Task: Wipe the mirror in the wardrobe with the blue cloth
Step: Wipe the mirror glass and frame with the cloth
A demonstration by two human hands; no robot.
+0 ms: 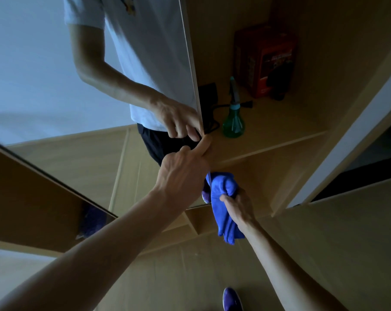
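Wardrobe shelf (268, 131) flanks the mirror (44, 63); left grip (181, 173) pinches its edge, right grip (237, 205) clutches the bunched blue cloth (223, 191) beside its lower corner. Best flatten it and wipe in overlapping strokes.

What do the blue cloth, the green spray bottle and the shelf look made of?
Blue cloth: soft fabric, probably microfibre; it bunches and droops.
Spray bottle: translucent green plastic, with a slight sheen.
Shelf: pale matte wood or laminate, hard to tell.
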